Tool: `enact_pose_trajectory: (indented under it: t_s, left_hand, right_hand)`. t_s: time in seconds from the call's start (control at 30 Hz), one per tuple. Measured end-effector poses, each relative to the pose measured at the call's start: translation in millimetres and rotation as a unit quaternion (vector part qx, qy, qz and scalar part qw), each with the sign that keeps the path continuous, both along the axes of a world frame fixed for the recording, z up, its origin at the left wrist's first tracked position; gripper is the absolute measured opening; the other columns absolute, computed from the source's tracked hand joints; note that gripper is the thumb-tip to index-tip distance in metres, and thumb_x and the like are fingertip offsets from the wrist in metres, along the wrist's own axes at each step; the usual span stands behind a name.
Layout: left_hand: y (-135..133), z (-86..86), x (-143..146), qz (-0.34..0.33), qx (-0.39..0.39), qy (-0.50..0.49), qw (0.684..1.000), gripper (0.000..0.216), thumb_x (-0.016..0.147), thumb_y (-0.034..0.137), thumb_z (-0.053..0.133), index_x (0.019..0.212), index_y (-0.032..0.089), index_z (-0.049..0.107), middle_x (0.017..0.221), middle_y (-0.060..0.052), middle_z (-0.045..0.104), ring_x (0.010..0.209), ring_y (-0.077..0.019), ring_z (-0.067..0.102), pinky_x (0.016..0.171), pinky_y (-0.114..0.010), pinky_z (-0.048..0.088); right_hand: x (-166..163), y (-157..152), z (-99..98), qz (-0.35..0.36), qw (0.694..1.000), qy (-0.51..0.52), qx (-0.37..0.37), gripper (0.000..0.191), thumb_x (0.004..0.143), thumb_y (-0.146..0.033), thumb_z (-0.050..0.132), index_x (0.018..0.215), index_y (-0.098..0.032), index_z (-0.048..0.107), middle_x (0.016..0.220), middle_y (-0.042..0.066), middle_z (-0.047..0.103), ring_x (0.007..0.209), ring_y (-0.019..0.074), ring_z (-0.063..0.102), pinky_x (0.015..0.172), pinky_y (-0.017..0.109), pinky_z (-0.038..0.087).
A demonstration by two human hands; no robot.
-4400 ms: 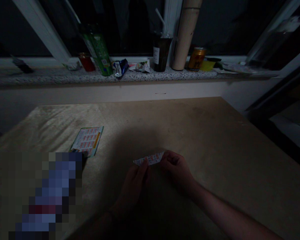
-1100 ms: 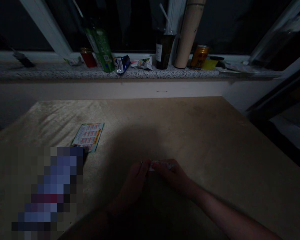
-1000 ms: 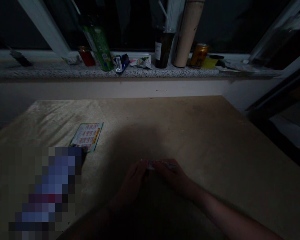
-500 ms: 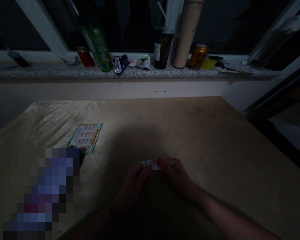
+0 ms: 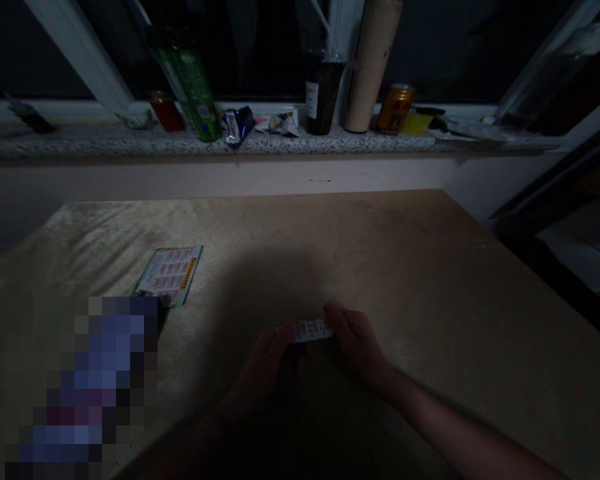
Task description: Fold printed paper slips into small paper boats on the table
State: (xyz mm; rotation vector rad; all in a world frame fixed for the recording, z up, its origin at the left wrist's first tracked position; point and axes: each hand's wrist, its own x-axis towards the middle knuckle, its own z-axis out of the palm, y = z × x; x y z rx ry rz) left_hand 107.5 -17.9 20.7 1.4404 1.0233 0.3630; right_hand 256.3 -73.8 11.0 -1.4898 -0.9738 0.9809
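In dim light, my left hand (image 5: 270, 363) and my right hand (image 5: 355, 340) hold a small folded printed paper (image 5: 311, 329) between them, low over the tan table (image 5: 405, 267). The left fingers pinch its left end and the right fingers pinch its right end. The paper is white with small red and blue print. A second printed sheet (image 5: 170, 273) with a green edge lies flat on the table to the left, apart from both hands.
A blurred blue patch (image 5: 90, 387) covers the table's near left. On the stone window sill (image 5: 105, 143) stand a green carton (image 5: 190, 93), a red can (image 5: 165, 112), wrappers (image 5: 237, 125), a dark cup with a straw (image 5: 323, 93), a tall beige tube (image 5: 367, 67) and a gold can (image 5: 395, 108).
The paper strip held wide 4.4 s ago is now folded much shorter. In the last half second my right hand slid to its right end, uncovering the printed face.
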Motion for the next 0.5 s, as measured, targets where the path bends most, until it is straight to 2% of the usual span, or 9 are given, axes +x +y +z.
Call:
enact_pose_trajectory:
  t_s: [0.07, 0.13, 0.3, 0.4, 0.5]
  left_hand:
    - [1.2, 0.0, -1.4, 0.014, 0.049, 0.005, 0.999, 0.053, 0.089, 0.051, 0.033, 0.052, 0.019, 0.052, 0.053, 0.002, 0.050, 0.053, -0.0143, 0.047, 0.055, -0.023, 0.037]
    - [1.7, 1.3, -2.0, -0.006, 0.089, 0.003, 0.996, 0.053, 0.091, 0.047, 0.032, 0.049, 0.019, 0.049, 0.051, 0.002, 0.048, 0.053, -0.0138, 0.047, 0.057, -0.023, 0.037]
    - [-0.7, 5.1, -1.4, -0.025, 0.095, -0.006, 0.995, 0.059, 0.094, 0.045, 0.024, 0.044, 0.021, 0.045, 0.047, 0.002, 0.043, 0.049, -0.0133, 0.044, 0.054, -0.023, 0.034]
    - [-0.3, 5.6, -1.4, -0.020, 0.097, -0.003, 0.995, 0.057, 0.094, 0.044, 0.026, 0.047, 0.020, 0.048, 0.050, 0.002, 0.047, 0.052, -0.0137, 0.046, 0.057, -0.023, 0.036]
    - [2.8, 4.8, -2.8, 0.011, 0.120, 0.016, 0.993, 0.053, 0.094, 0.043, 0.028, 0.053, 0.020, 0.052, 0.057, 0.001, 0.053, 0.060, -0.0155, 0.050, 0.064, -0.024, 0.038]
  right_hand:
    - [0.1, -0.3, 0.2, 0.026, 1.000, 0.000, -0.004, 0.049, 0.085, -0.055, 0.041, 0.054, -0.018, 0.044, 0.050, -0.003, 0.036, 0.047, 0.0088, 0.032, 0.042, 0.022, 0.024]
    - [-0.2, -0.7, 0.5, 0.029, 0.999, -0.005, -0.011, 0.049, 0.085, -0.055, 0.041, 0.054, -0.018, 0.044, 0.050, -0.004, 0.036, 0.047, 0.0085, 0.030, 0.042, 0.022, 0.023]
    - [-0.9, -0.9, -1.1, 0.011, 1.000, -0.010, -0.008, 0.048, 0.086, -0.053, 0.040, 0.054, -0.018, 0.044, 0.051, -0.003, 0.037, 0.048, 0.0094, 0.033, 0.044, 0.023, 0.025]
    - [-0.1, -0.1, -4.2, -0.005, 1.000, 0.019, 0.014, 0.043, 0.086, -0.050, 0.043, 0.058, -0.018, 0.048, 0.055, -0.002, 0.043, 0.052, 0.0108, 0.037, 0.048, 0.023, 0.030]
    - [1.3, 1.4, -6.8, -0.033, 0.997, 0.060, 0.023, 0.040, 0.088, -0.049, 0.043, 0.060, -0.019, 0.047, 0.055, -0.004, 0.040, 0.050, 0.0105, 0.034, 0.048, 0.023, 0.030]
